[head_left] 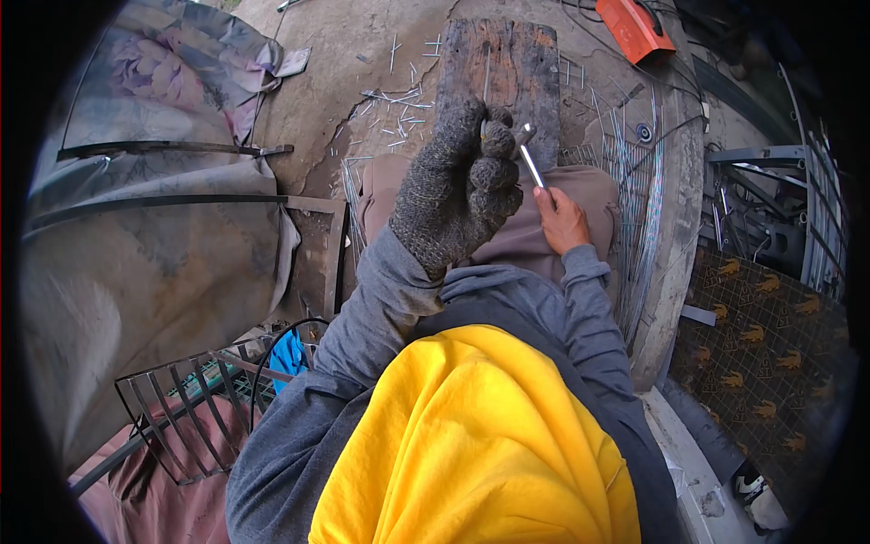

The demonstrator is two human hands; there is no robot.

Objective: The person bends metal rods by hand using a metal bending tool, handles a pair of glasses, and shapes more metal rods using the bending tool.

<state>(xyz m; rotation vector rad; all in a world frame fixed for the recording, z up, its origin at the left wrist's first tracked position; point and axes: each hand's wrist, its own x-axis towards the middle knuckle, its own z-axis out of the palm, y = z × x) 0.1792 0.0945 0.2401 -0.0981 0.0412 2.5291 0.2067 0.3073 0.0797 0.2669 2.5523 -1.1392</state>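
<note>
Both hands, gloved left hand [462,186] pinching metal rod [531,167], right hand [562,220] gripping it

The left hand [458,186] wears a thick, dark grey knitted work glove, speckled and worn pale at the fingers [497,138]. The right hand [562,220] is bare. Behind both hands run loose grey sweatshirt sleeves with ribbed cuffs; a bright yellow garment covers the chest, brownish trousers the lap

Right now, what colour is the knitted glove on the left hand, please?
Dark grey, flecked; the knitted glove shows best in the head view.
</note>
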